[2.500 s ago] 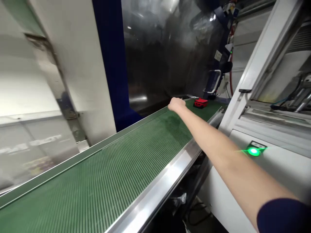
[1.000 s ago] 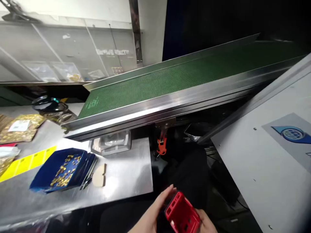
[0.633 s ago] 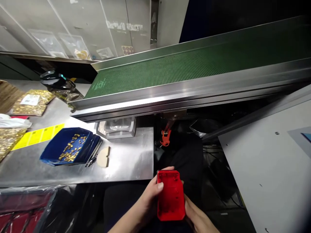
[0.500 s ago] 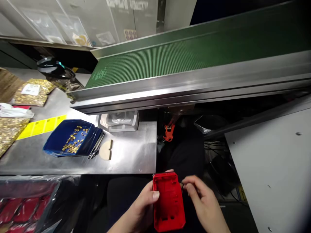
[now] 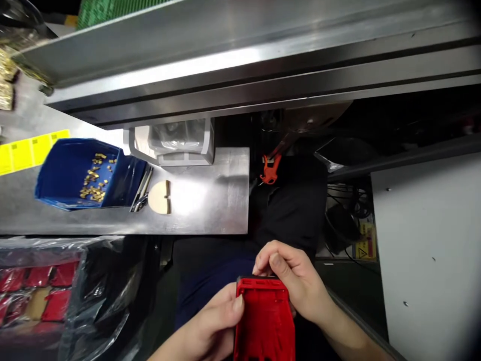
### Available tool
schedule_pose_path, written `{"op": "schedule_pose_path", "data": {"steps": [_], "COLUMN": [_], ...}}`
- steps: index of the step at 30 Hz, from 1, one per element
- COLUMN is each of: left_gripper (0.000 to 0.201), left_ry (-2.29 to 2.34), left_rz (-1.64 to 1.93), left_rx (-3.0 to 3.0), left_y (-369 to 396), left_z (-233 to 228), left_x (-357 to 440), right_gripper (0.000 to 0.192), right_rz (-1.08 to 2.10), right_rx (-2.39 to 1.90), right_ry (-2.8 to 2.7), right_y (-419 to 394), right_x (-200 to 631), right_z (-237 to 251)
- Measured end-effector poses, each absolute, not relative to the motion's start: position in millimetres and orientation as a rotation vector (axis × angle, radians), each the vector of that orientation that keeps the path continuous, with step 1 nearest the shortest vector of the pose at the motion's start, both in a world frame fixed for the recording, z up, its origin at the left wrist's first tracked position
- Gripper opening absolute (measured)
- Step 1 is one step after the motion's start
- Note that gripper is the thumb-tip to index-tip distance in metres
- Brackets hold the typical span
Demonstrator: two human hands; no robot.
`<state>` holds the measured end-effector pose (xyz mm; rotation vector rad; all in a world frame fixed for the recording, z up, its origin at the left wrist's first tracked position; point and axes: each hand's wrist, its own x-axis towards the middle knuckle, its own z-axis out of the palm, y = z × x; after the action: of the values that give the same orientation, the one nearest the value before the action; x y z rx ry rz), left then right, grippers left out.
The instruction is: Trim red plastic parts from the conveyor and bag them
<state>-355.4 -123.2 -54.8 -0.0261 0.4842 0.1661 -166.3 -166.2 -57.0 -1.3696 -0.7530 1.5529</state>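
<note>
From where I stand, two bare hands meet over a person's dark-clothed lap, working at one open red plastic case [image 5: 265, 321]. The case is in front of the body, below the edge of the desk [image 5: 210, 200], tray side up, its near end cut off from view. The left hand [image 5: 220, 318] grips its left wall, thumb pressed on the rim. The right hand [image 5: 296, 281] is bunched at the top right corner, thumb against curled fingers — I cannot tell whether it pinches anything.

On the metal desk sit one blue bin [image 5: 128, 180] with a scatter of small brass-coloured pieces [image 5: 92, 185], too many to count; a few slim metal tools [image 5: 142, 188] beside it; one notched beige block [image 5: 159, 197]; and one grey, clear-fronted box [image 5: 184, 158]. A yellow label strip [image 5: 41, 150] shows three sections, each with a dark square, its print too small to read. At lower left, a plastic-lined carton [image 5: 103, 281] holds at least six red pieces [image 5: 56, 304]. One orange-handled tool [image 5: 270, 169] hangs beyond the lap; to the right is one yellow warning label [image 5: 367, 240] — a triangle shows, the wording illegible.
</note>
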Motion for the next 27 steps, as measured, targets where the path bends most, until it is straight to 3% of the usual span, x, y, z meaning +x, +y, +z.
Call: {"op": "schedule_pose_path", "data": {"steps": [3, 9, 16, 22, 27], "left_gripper": [0.043, 0.069, 0.048, 0.067, 0.066], "left_ry": [0.437, 0.414, 0.392, 0.424, 0.411], "left_rz": [0.12, 0.058, 0.074, 0.062, 0.081], "left_rx": [-0.056, -0.028, -0.074, -0.064, -0.086], "left_y": [-120.8, -116.3, -115.3, -115.6, -117.3], "left_z": [-61.9, -65.7, -68.9, -70.0, -71.5], "left_x": [-356.7, -354.2, -351.1, -350.9, -352.3], "right_gripper": [0.035, 0.035, 0.033, 0.035, 0.032], "right_rz": [1.526, 1.313, 1.483, 1.195, 1.355], "right_rx": [-1.347, -1.528, -1.328, -1.547, -1.427], "right_ry": [-0.738, -0.735, -0.703, -0.788, -0.762], "right_y": [-171.8, -180.0, -180.7, -187.0, -184.5], "right_x": [-167.3, -170.2, -167.2, -168.3, -170.5], "right_z": [-62.6, -66.3, -67.5, -74.6, -71.9]}}
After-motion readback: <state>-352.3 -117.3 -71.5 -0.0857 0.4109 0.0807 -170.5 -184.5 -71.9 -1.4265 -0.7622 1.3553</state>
